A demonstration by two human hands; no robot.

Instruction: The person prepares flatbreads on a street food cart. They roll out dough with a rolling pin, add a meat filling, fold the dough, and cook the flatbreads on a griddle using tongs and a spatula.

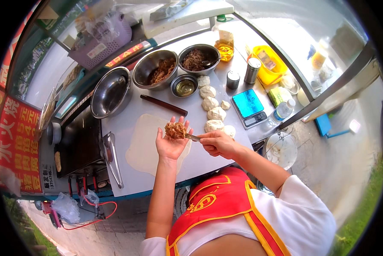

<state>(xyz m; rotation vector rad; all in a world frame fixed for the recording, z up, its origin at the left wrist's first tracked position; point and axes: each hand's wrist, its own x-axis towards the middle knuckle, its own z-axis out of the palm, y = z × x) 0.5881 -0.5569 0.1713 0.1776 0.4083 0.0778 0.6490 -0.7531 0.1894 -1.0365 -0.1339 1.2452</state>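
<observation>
My left hand (174, 147) is palm up with the fingers spread, above a thin rolled-out sheet of dough (142, 140) on the table. A lump of meat filling (175, 130) sits over its fingers; whether it rests on the skin cannot be told. In my right hand (219, 144) is the handle of a metal utensil (193, 137), its far end hidden in the filling. Beyond the hands lies a dark wooden rolling pin (163, 105). Several pale dough balls (216, 113) stand in a row just past my right hand.
Two steel bowls of filling (162, 70) (198, 60), an oil bowl (184, 88) and a tilted steel bowl (110, 92) stand at the back. Tongs (114, 160) lie beside the griddle (79, 147). On the right are a digital scale (248, 105), shakers (252, 71) and a water bottle (281, 112).
</observation>
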